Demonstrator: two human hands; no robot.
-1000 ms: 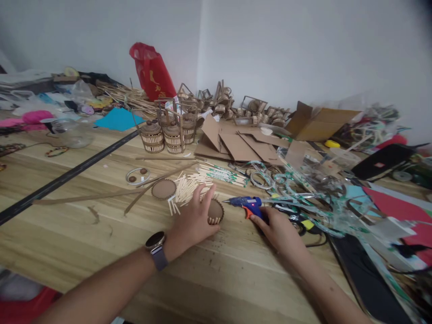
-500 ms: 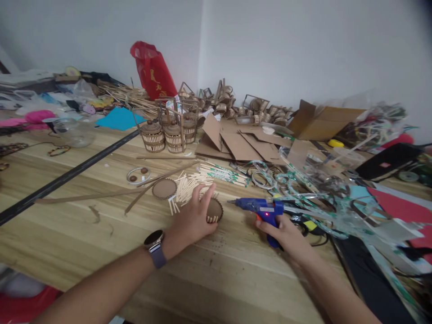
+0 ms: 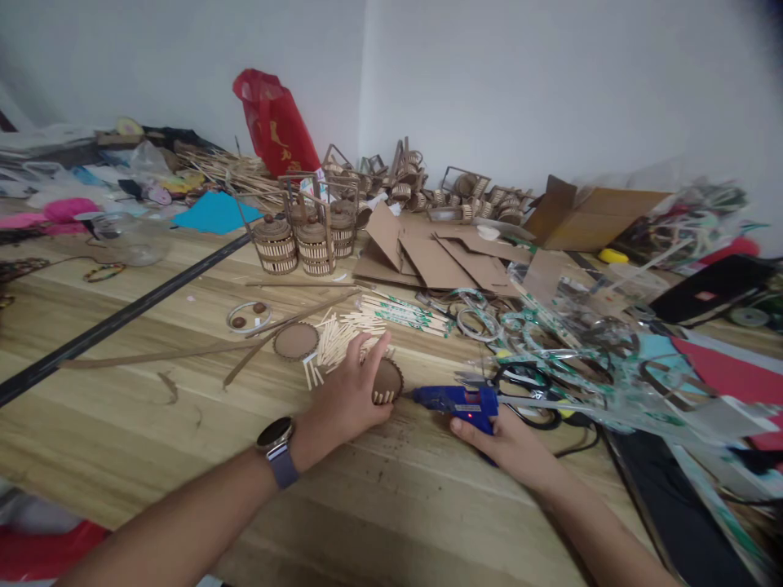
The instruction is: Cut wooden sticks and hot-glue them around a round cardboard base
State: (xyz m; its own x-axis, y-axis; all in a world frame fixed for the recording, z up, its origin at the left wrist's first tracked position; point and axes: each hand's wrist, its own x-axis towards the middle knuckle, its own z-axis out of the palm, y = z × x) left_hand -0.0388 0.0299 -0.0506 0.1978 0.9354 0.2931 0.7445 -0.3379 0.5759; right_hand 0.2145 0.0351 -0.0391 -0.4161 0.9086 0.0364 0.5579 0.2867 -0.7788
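Observation:
My left hand curves around a round brown cardboard base with a ridged rim, thumb at its near edge and fingers at its far left. Several short stick pieces stand upright along the near side of that base. In my right hand is a blue hot glue gun with a red light showing. Its nozzle points left, right beside the rim of the base. Behind my left fingers lies a loose pile of short wooden sticks. A second round cardboard base lies flat to its left.
Finished little lidded stick baskets stand behind, near flat cardboard pieces. Scissors and tangled plastic wrappers crowd the right. Long brown strips and a black bar lie at left.
The glue gun in my right hand has moved left and toward me, bringing its nozzle to the rim of the cardboard base. My left hand stays in place on the base.

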